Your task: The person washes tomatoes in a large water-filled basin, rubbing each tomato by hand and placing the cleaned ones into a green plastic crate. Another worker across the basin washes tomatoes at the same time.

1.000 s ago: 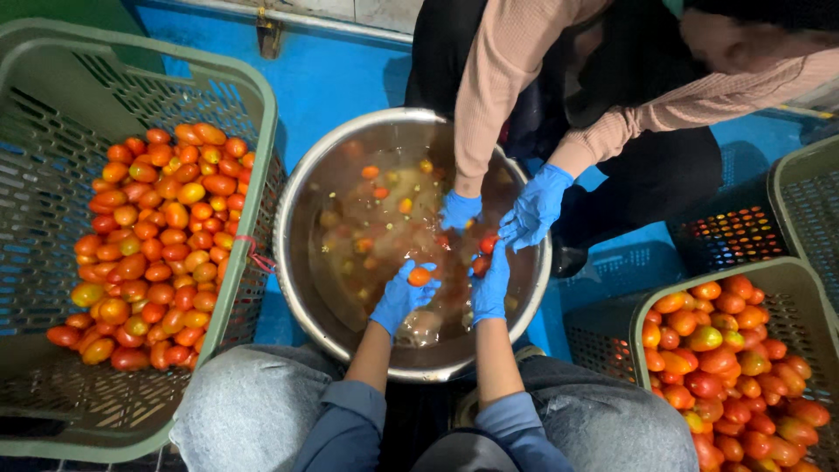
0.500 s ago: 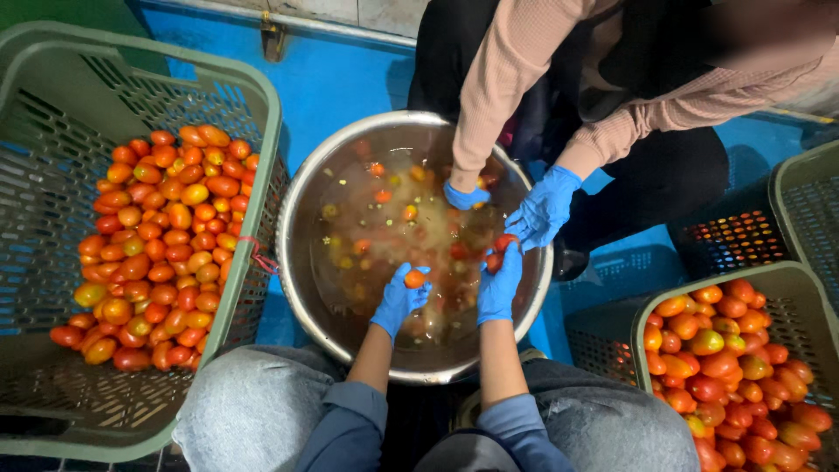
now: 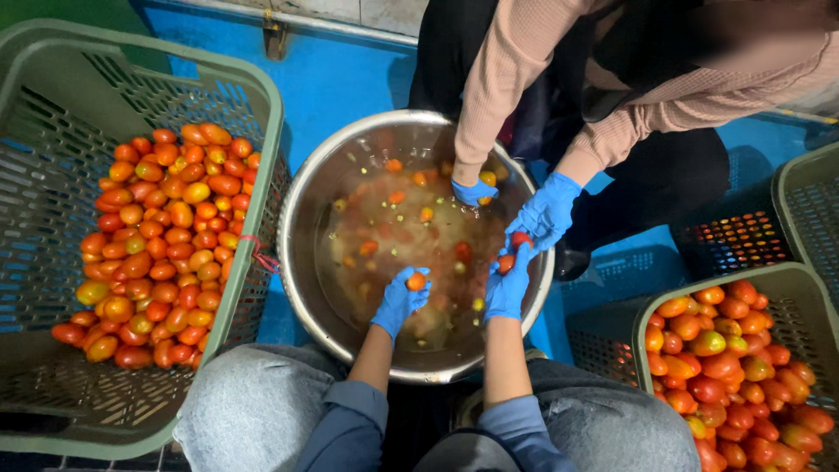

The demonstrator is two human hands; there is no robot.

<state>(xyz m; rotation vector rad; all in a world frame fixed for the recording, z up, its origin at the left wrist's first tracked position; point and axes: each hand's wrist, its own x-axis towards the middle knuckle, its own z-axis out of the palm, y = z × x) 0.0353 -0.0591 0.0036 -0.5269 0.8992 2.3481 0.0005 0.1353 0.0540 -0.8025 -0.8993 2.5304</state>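
Head camera looks steeply down, close above the steel basin (image 3: 301,262).

From my feed this reads as a produce-washing spot in a market back room or small processing shed, not a home kitchen. I see a blue-painted floor (image 3: 350,79), big green plastic crates (image 3: 52,114) heaped with small tomatoes (image 3: 166,236), and a wide steel basin (image 3: 306,262) of cloudy water set low between two people wearing blue gloves.

- A blue floor (image 3: 350,79) carries everything.
- A metal basin (image 3: 301,262) stands in the centre.
- Green crates stand at left (image 3: 253,96) and lower right (image 3: 651,301).
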